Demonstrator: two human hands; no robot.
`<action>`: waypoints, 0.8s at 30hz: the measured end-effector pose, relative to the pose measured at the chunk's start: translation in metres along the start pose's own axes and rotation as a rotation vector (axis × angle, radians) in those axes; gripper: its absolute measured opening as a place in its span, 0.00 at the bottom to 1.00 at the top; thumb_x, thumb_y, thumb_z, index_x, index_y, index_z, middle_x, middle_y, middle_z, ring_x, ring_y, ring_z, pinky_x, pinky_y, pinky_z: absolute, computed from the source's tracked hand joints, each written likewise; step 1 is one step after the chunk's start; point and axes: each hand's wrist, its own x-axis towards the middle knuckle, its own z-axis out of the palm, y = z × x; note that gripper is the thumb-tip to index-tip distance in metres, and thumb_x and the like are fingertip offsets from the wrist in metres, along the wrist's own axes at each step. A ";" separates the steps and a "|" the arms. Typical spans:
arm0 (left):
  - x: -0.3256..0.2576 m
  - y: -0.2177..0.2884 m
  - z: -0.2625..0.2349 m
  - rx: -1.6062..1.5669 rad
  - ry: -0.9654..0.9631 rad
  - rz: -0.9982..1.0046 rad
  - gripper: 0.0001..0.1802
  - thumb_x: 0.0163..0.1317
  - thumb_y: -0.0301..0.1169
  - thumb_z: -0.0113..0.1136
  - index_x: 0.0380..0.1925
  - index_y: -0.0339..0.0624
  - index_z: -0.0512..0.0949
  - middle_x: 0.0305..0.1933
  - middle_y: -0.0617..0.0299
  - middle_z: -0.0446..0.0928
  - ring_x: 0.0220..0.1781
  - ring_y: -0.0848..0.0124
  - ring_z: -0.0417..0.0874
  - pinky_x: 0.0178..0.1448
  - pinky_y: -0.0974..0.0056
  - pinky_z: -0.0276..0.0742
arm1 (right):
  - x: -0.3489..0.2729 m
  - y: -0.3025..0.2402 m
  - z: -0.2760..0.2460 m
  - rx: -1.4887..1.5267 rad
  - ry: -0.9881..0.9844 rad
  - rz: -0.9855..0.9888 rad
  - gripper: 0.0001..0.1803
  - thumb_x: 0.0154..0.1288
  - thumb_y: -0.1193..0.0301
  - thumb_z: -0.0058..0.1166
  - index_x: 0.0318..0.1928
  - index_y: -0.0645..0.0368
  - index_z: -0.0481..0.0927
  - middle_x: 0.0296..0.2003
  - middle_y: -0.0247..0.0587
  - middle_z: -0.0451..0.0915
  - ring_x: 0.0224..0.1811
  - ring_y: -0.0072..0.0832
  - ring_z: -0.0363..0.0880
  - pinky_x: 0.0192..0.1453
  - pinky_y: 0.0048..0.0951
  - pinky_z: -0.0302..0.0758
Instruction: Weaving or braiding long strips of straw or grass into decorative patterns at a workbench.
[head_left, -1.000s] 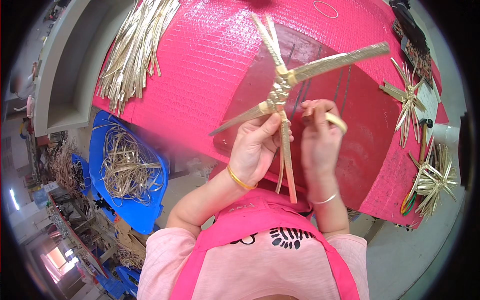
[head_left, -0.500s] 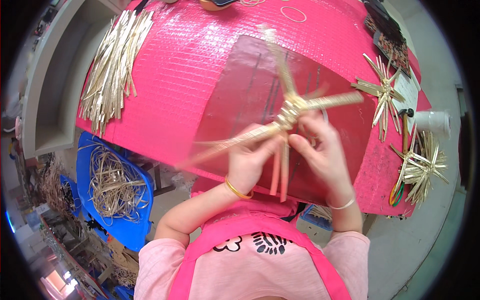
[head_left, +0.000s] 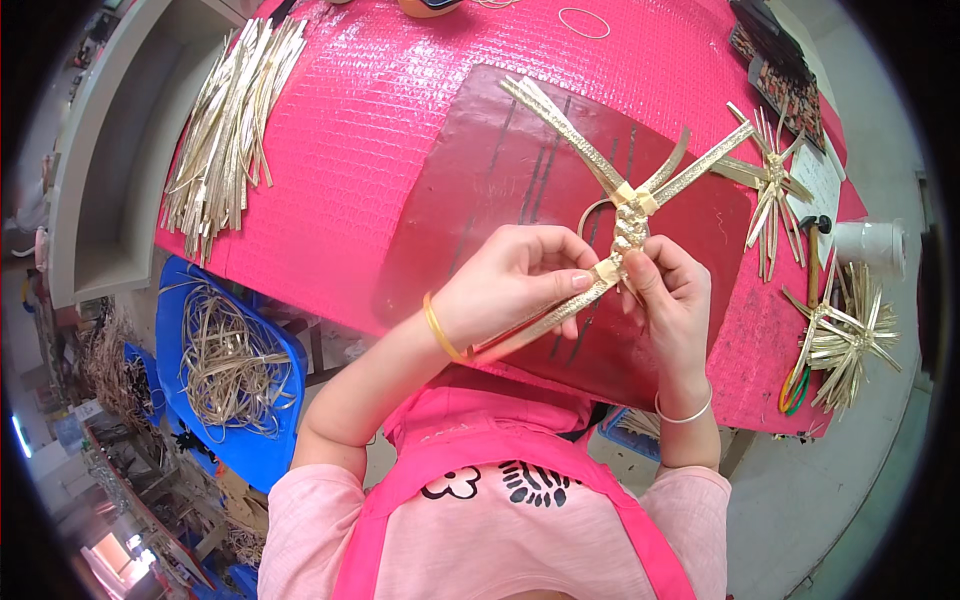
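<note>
A braided piece of gold strips (head_left: 628,225) is held up over a dark red mat (head_left: 440,210). Loose strip ends fan out from its top, and more strips run down toward the lower left. My left hand (head_left: 525,280) pinches those lower strips just below the braid, thumb on top. On the other side, my right hand (head_left: 668,285) has thumb and fingers closed at the braid's lower end. What its fingertips grip is partly hidden. A thin ring-shaped band (head_left: 592,215) shows behind the braid, beside my left fingers.
A bundle of gold strips (head_left: 235,125) lies on the pink table cover (head_left: 360,130) at left. Below it a blue bin (head_left: 285,440) holds tangled strips. Woven star-shaped pieces (head_left: 772,180), a hammer (head_left: 813,250) and a white roll (head_left: 868,245) are at right.
The braided piece has turned more upright and shifted right, its upper strips now spread in a V. My left hand has moved onto its lower strips; my right hand is still at its side.
</note>
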 end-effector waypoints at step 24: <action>-0.036 0.001 -0.107 0.104 0.497 0.159 0.08 0.57 0.29 0.47 0.32 0.36 0.72 0.30 0.57 0.75 0.33 0.70 0.77 0.38 0.70 0.72 | 0.149 0.048 -0.317 -1.209 0.477 0.111 0.24 0.50 0.55 0.53 0.32 0.68 0.73 0.26 0.41 0.75 0.29 0.26 0.72 0.33 0.27 0.67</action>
